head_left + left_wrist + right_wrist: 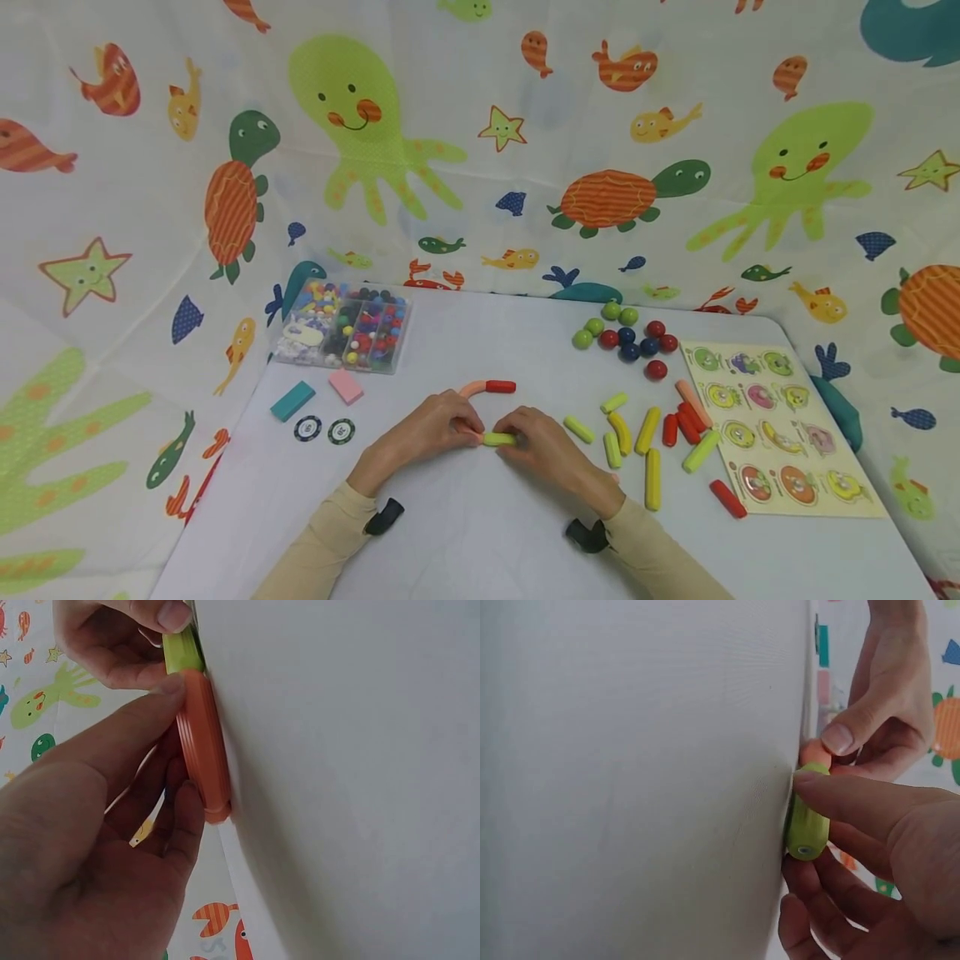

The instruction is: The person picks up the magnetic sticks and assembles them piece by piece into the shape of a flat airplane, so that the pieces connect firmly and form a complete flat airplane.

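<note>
My left hand (442, 425) pinches an orange toy building rod (202, 742) just above the white tabletop. My right hand (536, 446) pinches a short green toy building rod (498, 439) between thumb and fingers. The two rods meet end to end between my hands. A small metallic dot shows in the green rod's near end in the right wrist view. Beyond my left fingers lies a curved orange rod (472, 388), end to end with a red rod (501, 387); my hand partly hides the curved one.
Right of my hands lie several loose yellow rods (652, 479), green rods and red rods (727, 498). Coloured balls (628, 352) sit behind them, beside a picture board (780, 433). To the left are a bead box (341, 329), teal block (292, 402), pink block (346, 387) and two chips (341, 432).
</note>
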The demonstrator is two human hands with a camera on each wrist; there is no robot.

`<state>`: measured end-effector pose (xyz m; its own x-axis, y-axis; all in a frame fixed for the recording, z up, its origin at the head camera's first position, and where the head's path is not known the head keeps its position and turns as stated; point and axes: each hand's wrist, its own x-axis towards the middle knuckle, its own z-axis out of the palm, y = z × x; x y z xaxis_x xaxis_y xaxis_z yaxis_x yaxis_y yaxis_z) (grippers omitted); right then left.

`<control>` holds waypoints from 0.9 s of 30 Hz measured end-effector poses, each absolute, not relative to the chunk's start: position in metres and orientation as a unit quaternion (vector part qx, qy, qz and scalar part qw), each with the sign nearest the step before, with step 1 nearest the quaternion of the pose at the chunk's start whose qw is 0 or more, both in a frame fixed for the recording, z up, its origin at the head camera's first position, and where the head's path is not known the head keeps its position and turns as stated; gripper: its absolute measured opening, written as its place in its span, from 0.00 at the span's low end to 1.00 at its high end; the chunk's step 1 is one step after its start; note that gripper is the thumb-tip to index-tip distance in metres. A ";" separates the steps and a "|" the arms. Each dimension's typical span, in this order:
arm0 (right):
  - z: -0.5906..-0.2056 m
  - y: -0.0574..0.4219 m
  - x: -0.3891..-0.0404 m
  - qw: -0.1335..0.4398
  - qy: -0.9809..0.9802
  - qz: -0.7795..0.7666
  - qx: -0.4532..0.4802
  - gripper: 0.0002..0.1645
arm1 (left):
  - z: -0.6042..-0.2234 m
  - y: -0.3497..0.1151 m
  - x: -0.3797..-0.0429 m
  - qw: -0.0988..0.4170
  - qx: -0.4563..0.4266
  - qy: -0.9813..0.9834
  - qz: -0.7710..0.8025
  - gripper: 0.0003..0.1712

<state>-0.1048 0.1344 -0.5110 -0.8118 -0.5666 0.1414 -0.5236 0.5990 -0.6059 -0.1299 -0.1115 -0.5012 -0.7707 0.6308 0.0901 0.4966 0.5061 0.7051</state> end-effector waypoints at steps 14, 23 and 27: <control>-0.482 0.165 -0.124 0.019 0.879 -0.445 -0.171 0.18 | -0.495 -0.111 -0.141 0.020 0.255 0.864 0.434 0.10; -0.472 0.205 -0.179 -0.105 0.858 -0.503 -0.021 0.21 | -0.501 -0.106 -0.162 0.043 0.201 0.854 0.478 0.16; -0.473 0.213 -0.199 -0.112 0.855 -0.505 0.028 0.20 | -0.504 -0.102 -0.170 0.063 0.191 0.849 0.489 0.17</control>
<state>-0.1987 0.2135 -0.4732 -0.9735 0.1601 0.1634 -0.0660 0.4875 -0.8706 -0.1698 -0.1016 -0.5043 -0.9190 0.3859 0.0801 0.2632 0.4496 0.8536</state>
